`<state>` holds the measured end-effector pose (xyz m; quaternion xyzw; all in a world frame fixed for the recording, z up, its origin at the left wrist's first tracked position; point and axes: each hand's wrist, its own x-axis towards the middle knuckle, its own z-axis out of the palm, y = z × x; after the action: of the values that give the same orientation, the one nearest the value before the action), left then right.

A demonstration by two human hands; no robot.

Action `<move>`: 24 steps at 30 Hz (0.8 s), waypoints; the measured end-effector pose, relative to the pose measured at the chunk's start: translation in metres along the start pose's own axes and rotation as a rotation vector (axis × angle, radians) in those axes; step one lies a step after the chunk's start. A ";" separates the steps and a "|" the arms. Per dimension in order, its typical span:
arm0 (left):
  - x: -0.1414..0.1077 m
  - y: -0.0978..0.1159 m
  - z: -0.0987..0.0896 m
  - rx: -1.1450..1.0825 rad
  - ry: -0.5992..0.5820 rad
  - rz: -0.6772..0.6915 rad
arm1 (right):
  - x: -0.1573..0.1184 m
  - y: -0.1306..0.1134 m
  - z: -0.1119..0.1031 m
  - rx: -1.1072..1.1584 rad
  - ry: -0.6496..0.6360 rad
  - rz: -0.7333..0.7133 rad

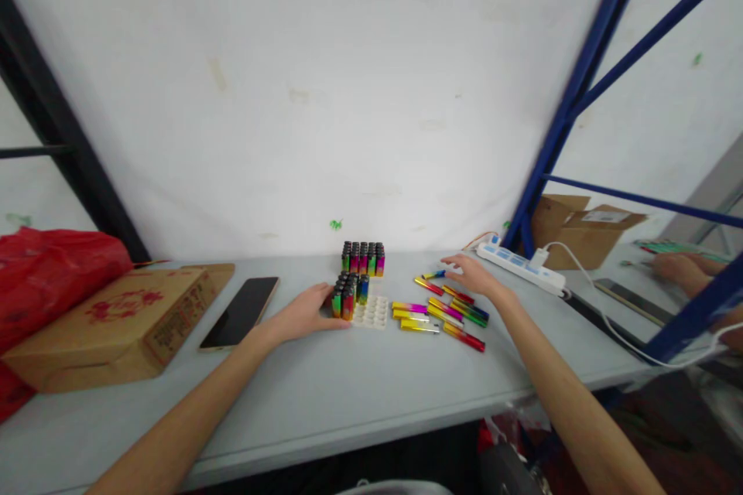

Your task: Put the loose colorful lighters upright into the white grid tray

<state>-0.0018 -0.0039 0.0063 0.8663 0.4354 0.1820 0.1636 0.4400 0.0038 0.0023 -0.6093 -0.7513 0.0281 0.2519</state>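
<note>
Colourful metallic lighters stand upright in the left part of a white plastic tray [371, 312] with round-edged slots. My left hand [305, 313] is curled round the tray's left end, thumb at the front and fingers beside the standing lighters [344, 298]. Several loose lighters [446, 311] in yellow, red, pink and green lie to the right of the tray. My right hand [467, 273] is over the far side of this pile, fingers apart, close to a blue and yellow lighter [433, 274]. Whether its fingertips touch that lighter is unclear.
Another block of upright lighters [363, 258] stands behind the tray near the wall. At left are a phone [241, 313], a cardboard box [116, 321] and a red bag [58, 271]. A power strip [519, 267] and blue rack post [551, 139] stand at right; another person's hand [676, 269] shows beyond.
</note>
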 end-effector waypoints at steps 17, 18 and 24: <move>-0.001 0.002 0.001 -0.029 0.014 -0.001 | 0.010 -0.054 -0.004 0.904 0.281 0.253; -0.001 0.002 0.001 -0.034 0.017 0.000 | 0.013 -0.067 -0.005 1.006 0.290 0.262; -0.001 0.001 0.001 -0.045 0.019 0.001 | 0.022 -0.149 0.006 1.384 0.104 0.156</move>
<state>-0.0013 -0.0058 0.0055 0.8608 0.4325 0.2001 0.1788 0.3004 -0.0125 0.0565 -0.3617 -0.5017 0.4889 0.6152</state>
